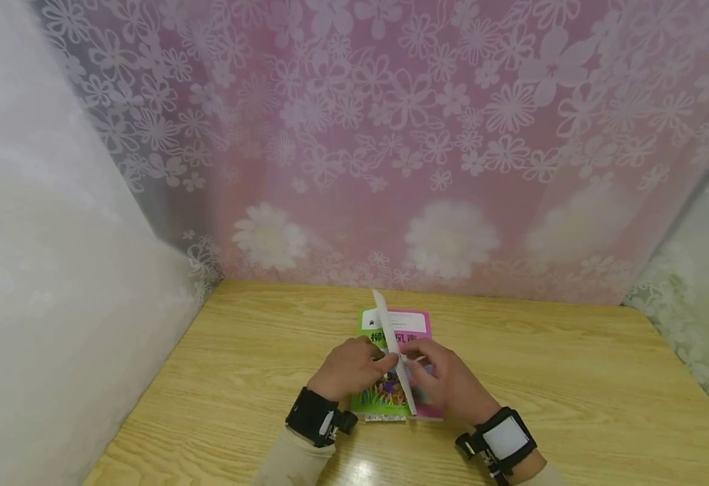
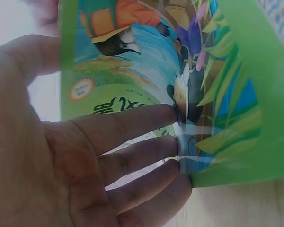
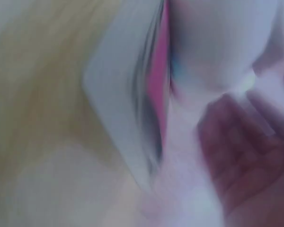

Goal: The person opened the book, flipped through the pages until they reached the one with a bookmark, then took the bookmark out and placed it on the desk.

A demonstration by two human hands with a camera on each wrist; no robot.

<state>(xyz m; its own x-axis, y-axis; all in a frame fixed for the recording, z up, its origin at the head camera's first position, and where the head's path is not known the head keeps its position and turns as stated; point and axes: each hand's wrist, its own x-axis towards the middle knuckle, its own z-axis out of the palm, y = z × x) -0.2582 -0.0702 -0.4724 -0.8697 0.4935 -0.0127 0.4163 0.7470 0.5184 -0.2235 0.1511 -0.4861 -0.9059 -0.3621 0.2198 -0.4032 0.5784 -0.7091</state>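
Work status: handling of the book (image 1: 384, 393) appears to be in progress. The book lies on the worktop (image 1: 239, 378), its green and pink cover (image 2: 146, 28) uppermost and partly covered by both hands. A white sheet (image 1: 386, 320) stands upright across the book and partly hides the title. As far as can be judged, the sheet is positioned but not yet laid flat; that part appears outstanding.

Left hand (image 1: 349, 368): placed at the left side of the book. Fingers are nearly straight, fingertips against a fold in the cover; the thumb reaches the sheet. No closed grip is plainly shown.

Right hand (image 1: 445, 378): placed at the right side of the book, fingers bent near the sheet. Its wrist view is blurred, so whether it pinches anything cannot be told.

Surface: the worktop is wood-grained and extends around the book on all sides. A speckled strip (image 1: 384, 418) shows at the book's near edge.

Room: beyond the book hangs a pink curtain (image 1: 354, 148) with white flowers. A pale covering (image 1: 44, 270) stands well to the book's left; a pale leaf-patterned cloth (image 1: 700, 317) hangs well to its right.
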